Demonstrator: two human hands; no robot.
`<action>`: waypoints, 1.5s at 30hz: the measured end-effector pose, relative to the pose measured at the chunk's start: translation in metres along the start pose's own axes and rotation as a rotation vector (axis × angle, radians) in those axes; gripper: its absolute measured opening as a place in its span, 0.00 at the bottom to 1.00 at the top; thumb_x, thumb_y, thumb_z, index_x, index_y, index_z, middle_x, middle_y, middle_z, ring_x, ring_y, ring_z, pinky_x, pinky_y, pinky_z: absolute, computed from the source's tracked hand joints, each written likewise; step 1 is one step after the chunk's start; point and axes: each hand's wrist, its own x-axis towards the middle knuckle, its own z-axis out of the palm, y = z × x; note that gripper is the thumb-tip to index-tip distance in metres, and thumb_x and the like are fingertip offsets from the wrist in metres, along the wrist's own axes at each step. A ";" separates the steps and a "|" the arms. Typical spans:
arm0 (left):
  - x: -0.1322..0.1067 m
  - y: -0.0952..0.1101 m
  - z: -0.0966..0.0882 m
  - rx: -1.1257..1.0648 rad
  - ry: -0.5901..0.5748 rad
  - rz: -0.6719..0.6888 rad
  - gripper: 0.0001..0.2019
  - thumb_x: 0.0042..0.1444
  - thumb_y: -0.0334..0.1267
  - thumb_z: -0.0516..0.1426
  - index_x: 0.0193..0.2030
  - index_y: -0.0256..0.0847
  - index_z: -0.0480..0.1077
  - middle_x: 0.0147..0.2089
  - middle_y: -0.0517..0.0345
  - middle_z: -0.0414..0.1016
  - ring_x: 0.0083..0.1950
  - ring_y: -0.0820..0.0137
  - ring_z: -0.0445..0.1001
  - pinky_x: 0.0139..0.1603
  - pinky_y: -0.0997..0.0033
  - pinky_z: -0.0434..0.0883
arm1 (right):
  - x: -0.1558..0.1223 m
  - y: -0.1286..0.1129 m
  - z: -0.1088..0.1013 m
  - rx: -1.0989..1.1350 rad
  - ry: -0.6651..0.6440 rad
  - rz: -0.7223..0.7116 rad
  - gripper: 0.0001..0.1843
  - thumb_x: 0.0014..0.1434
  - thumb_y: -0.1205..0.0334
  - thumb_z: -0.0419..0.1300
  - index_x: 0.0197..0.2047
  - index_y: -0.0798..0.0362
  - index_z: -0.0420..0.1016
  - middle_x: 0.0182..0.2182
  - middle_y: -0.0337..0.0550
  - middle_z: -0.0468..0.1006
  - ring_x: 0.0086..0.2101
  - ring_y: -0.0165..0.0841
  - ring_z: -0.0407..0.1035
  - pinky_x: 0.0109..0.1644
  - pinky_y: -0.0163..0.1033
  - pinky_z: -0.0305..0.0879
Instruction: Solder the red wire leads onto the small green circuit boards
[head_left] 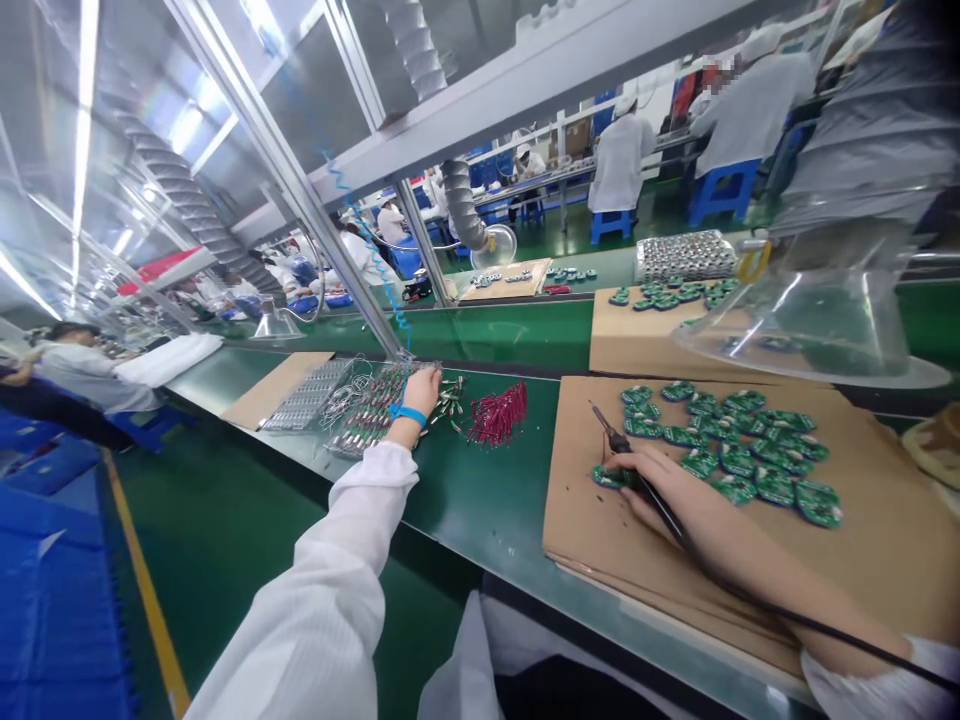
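Observation:
My left hand (421,392) is stretched far out to the left, fingers curled down onto a pile of small parts with wire leads (375,408); a blue wrist strap (407,413) circles the wrist. My right hand (651,483) rests on a brown cardboard sheet (885,560) and grips a black soldering iron (611,435) like a pen, its cable running back along my forearm. One small green circuit board (606,477) lies under the fingertips. Several more green boards (739,450) are spread just beyond the right hand.
A bundle of red wires (499,413) lies on the green bench between my hands. A clear fume hood (817,320) hangs at the right. A tray of parts (307,396) sits far left. Other workers in white coats (619,160) sit at benches behind.

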 end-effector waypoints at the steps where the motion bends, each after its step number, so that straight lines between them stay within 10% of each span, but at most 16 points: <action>1: -0.002 0.000 -0.002 -0.024 0.002 0.019 0.16 0.68 0.42 0.59 0.58 0.37 0.71 0.57 0.47 0.74 0.53 0.62 0.77 0.53 0.54 0.77 | 0.000 0.000 0.000 0.000 0.004 -0.004 0.13 0.71 0.61 0.50 0.56 0.44 0.66 0.52 0.49 0.72 0.51 0.44 0.71 0.55 0.50 0.69; 9: -0.058 0.006 -0.049 -0.185 -0.008 0.125 0.27 0.76 0.45 0.34 0.57 0.36 0.70 0.42 0.48 0.78 0.38 0.69 0.76 0.44 0.65 0.76 | -0.001 0.002 0.002 0.005 0.010 -0.011 0.13 0.71 0.61 0.50 0.57 0.45 0.66 0.54 0.50 0.72 0.52 0.44 0.71 0.55 0.50 0.69; 16: -0.191 -0.007 -0.103 -0.119 -0.470 0.275 0.13 0.61 0.48 0.63 0.49 0.47 0.78 0.42 0.56 0.77 0.39 0.66 0.76 0.44 0.69 0.75 | -0.003 0.012 0.011 -0.001 0.068 -0.008 0.14 0.69 0.61 0.52 0.57 0.44 0.67 0.51 0.52 0.75 0.49 0.47 0.75 0.50 0.51 0.71; 21: -0.193 0.000 -0.053 -0.036 -0.434 0.261 0.11 0.70 0.44 0.52 0.43 0.45 0.74 0.42 0.55 0.73 0.41 0.67 0.75 0.47 0.68 0.72 | 0.000 0.002 0.007 0.013 0.077 0.011 0.13 0.69 0.61 0.52 0.55 0.44 0.70 0.51 0.53 0.76 0.49 0.48 0.75 0.53 0.52 0.72; 30: -0.084 0.097 0.027 -0.198 -0.181 0.269 0.12 0.74 0.44 0.45 0.48 0.40 0.64 0.39 0.54 0.72 0.39 0.66 0.74 0.42 0.69 0.69 | 0.002 -0.018 -0.007 0.059 0.055 0.046 0.14 0.71 0.64 0.51 0.57 0.46 0.70 0.55 0.51 0.72 0.53 0.41 0.72 0.58 0.49 0.70; 38: -0.115 0.200 0.058 -0.446 -0.536 0.685 0.17 0.75 0.42 0.43 0.36 0.42 0.65 0.29 0.61 0.72 0.31 0.72 0.72 0.38 0.74 0.67 | 0.008 -0.015 -0.009 0.016 0.405 0.130 0.11 0.70 0.59 0.57 0.55 0.48 0.68 0.45 0.48 0.74 0.45 0.39 0.72 0.49 0.45 0.73; 45: -0.126 0.205 0.066 -0.450 -0.679 0.778 0.18 0.74 0.40 0.46 0.32 0.41 0.66 0.28 0.59 0.73 0.31 0.71 0.73 0.38 0.74 0.67 | 0.004 -0.019 -0.014 0.024 0.308 0.111 0.05 0.70 0.58 0.59 0.43 0.49 0.72 0.40 0.44 0.72 0.37 0.34 0.70 0.40 0.38 0.70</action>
